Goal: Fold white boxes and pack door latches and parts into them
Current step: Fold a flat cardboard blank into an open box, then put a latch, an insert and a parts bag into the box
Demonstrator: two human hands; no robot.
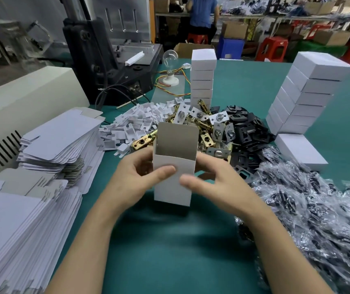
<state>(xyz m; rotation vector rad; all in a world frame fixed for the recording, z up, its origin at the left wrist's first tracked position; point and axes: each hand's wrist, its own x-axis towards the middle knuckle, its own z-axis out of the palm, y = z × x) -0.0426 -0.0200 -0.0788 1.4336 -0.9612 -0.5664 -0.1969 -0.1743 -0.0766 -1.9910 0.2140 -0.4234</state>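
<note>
One white box (pixel 174 187) is in the grip, shared by two hands over the green table (pixel 170 251). The left hand (pixel 136 177) holds its left side, thumb laid across the front face and fingers wrapped behind. The right hand (pixel 212 181) holds the right side the same way, thumb on the front and fingers curled round the edge. The two thumbs nearly meet on the front panel.

The box stands upright with its long axis vertical. Its mouth is open and points up, showing the grey inside. One lid flap (pixel 178 139) rises straight up from the back wall, on the side away from the person.

Left of the grip lie two piles of flat box blanks, one nearer the person (pixel 21 219) and one farther (pixel 59 136). Just beyond the held box are three heaps side by side: white plastic parts (pixel 133 122) to the left, brass door latches (pixel 203 134) directly behind the flap, and black plates (pixel 246 128) to the right. Right of the grip spreads one heap of clear bags (pixel 318 209) with dark parts inside, too many to count.

There are two stacks of closed white boxes. The centre stack (pixel 202 81) stands behind the latches, with at least six boxes showing. The right stack (pixel 303 98) stands well off to the right, at least six high. One single closed box (pixel 299 151) lies flat at the foot of the right stack
</note>
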